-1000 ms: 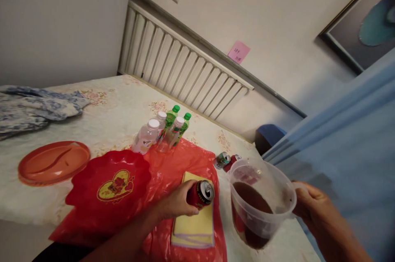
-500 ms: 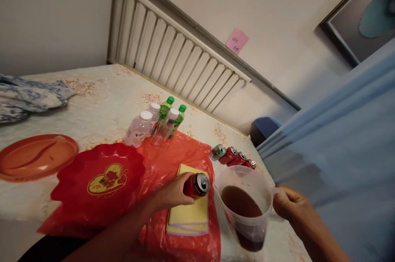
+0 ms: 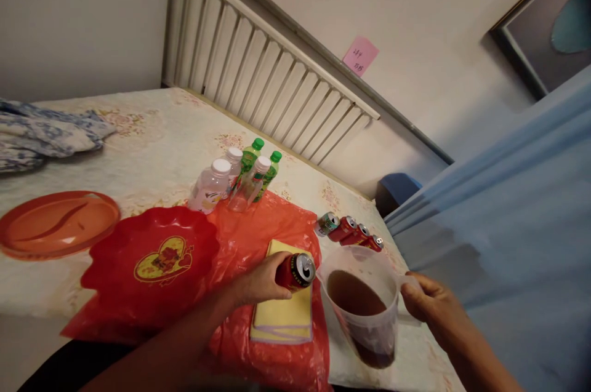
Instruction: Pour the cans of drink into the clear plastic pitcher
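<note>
In my left hand (image 3: pixel 264 281) is an opened red and black drink can (image 3: pixel 295 272), its top facing up and towards me. It is over a folded yellow cloth (image 3: pixel 286 319) that lies on a red plastic bag (image 3: pixel 231 333). My right hand (image 3: pixel 427 300) grips the handle of a clear plastic measuring jug (image 3: pixel 397 293), partly filled with brown liquid (image 3: pixel 355 296). The jug's spout is close beside the can's rim; whether they touch I cannot tell. No liquid stream shows between them.
Several drink cans (image 3: pixel 355 234) stand beyond the jug. Clear and green-capped bottles (image 3: pixel 252 173) are grouped at the bag's far edge. A red scalloped plate (image 3: pixel 198 226) and an orange oval tray (image 3: pixel 60 244) lie to the left, with bunched patterned fabric (image 3: pixel 55 133) behind. A blue curtain (image 3: pixel 508 244) hangs at right.
The jug has shifted slightly left towards the can, my right hand moving with it. The can is still in my left hand. The whole view has shifted slightly.
</note>
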A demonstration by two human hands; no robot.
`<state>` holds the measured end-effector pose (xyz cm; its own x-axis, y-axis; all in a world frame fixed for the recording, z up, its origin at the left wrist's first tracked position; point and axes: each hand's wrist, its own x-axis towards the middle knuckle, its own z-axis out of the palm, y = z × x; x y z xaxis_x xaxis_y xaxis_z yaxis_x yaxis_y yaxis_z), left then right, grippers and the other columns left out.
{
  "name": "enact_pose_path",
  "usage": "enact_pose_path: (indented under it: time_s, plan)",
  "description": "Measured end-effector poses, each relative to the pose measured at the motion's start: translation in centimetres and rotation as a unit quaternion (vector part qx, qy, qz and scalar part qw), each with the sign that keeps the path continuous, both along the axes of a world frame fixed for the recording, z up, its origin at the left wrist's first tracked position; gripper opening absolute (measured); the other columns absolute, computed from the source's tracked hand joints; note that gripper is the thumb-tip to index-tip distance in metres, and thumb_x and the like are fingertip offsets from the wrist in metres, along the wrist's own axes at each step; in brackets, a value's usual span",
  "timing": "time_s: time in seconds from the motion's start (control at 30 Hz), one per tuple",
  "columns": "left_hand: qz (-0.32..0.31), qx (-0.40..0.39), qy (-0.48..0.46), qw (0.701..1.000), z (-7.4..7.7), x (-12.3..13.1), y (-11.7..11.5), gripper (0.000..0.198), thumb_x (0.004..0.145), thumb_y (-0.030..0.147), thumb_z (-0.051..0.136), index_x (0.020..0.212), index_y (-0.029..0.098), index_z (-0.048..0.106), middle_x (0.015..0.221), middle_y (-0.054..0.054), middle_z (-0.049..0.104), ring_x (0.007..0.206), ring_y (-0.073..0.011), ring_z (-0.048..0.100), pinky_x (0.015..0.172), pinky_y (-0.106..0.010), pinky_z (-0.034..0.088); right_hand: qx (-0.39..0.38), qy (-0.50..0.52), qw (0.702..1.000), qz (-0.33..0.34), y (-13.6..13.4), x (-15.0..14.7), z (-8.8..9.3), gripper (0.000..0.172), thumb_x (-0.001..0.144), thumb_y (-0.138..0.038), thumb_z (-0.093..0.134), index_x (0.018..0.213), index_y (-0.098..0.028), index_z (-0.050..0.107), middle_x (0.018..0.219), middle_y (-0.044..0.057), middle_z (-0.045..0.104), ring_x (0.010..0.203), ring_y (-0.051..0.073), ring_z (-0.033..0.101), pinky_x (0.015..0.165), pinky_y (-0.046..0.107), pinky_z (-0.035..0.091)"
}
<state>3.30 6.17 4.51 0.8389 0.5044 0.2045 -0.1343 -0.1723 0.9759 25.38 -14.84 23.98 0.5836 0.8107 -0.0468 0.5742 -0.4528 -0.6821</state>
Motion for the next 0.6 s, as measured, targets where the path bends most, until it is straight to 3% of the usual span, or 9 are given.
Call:
enact_pose_path:
  time_s: [0.33,0.6]
  plan:
    - [0.028,0.033,0.015,0.999,1.0,-1.6,0.7,0.075,0.056,0.014,0.077,0.126,0.02,0.053,0.127,-0.005,0.062,0.117,-0.0262,0.057,0.101,-0.035,0.045,0.003,-0.007,1.0,0.024,1.5,-0.8,0.8,0.052,0.069,-0.064,0.061,0.052,-0.023,0.034,0.052,-0.007,0.022,0.051,0.009,0.018,0.047,0.024,0.017]
    - [0.077,0.027,0.006,0.997,2.0,-4.3,1.9,0.068,0.06,0.015,0.074,0.125,0.022,0.054,0.129,-0.004,0.062,0.118,-0.0254,0.057,0.101,-0.034,0.045,-0.006,-0.022,0.999,0.034,4.3,-3.1,1.8,0.048,0.067,-0.062,0.06,0.051,-0.022,0.036,0.051,-0.007,0.025,0.051,0.009,0.021,0.047,0.024,0.02]
